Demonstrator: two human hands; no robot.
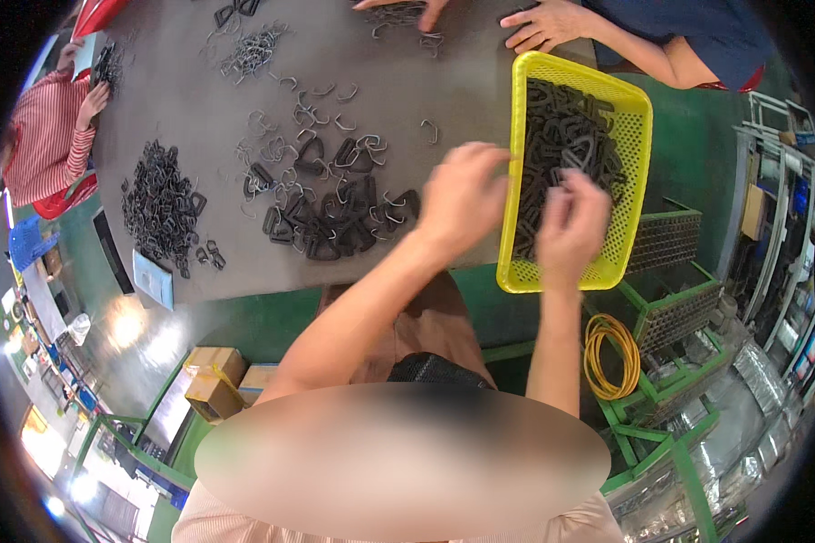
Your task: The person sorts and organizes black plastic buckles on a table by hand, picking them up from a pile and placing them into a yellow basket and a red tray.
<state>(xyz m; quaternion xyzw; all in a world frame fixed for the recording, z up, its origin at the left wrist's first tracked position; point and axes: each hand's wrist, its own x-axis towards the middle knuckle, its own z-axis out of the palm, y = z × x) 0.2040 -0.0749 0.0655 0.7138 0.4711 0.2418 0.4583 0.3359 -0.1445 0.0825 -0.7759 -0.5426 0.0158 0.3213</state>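
Note:
A yellow perforated plastic basket (643, 172) stands at the table's right side, holding many black plastic buckle-like rings (552, 127). Over its contents is my right hand (572, 231), thumb and fingers drawn together. A greyish triangular ring (578, 154) shows just past those fingertips; whether they grip it is unclear. My left hand (464, 201) is at the basket's left rim, its fingers bent and blurred, so any hold is hidden. Left of that hand lies a loose heap of black rings (340, 222), mixed with bent metal wire hooks (308, 113).
A denser black heap (158, 199) and a pale blue packet (154, 279) lie on the grey table (217, 118) at left. Co-workers' hands (548, 25) are at the far edge; another person (52, 136) sits left. Green racks and a coiled orange hose (611, 357) stand right.

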